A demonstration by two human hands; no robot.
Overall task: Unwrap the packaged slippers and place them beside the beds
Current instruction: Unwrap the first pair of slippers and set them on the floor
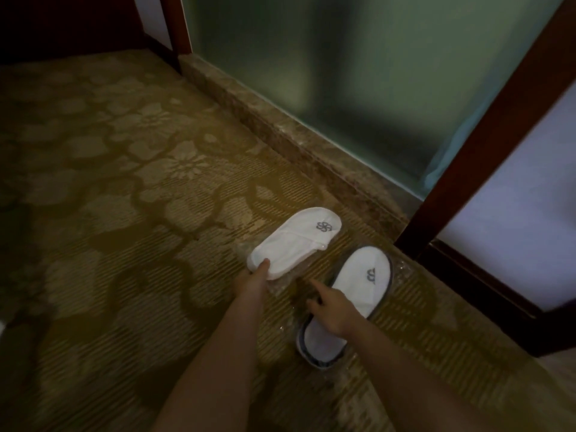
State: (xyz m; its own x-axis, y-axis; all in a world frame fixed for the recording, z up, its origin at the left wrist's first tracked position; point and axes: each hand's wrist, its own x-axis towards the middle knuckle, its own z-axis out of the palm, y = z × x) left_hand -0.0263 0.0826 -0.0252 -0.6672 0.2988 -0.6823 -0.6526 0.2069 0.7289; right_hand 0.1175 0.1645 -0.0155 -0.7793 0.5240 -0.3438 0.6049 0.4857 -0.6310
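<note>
The patterned carpet [124, 213] lies open toward nine o'clock and is bounded at one o'clock by a stone sill [280, 126]. The wrapped slipper [296, 241] is gripped at its heel by the left hand [254, 280], fingers closed. At four o'clock, the second slipper [358, 285] is touched by the right hand [333, 310], fingers spread.

A single wide-angle view is given, taken from the person's head and directed forward and steeply down at the gold floral-patterned carpet [131, 188]. The floor is seen from close range, with both bare forearms entering from the bottom edge. The frosted green glass panel [358, 73] and dark red-brown wooden frame [498, 126] are caught along the upper and right margins.
</note>
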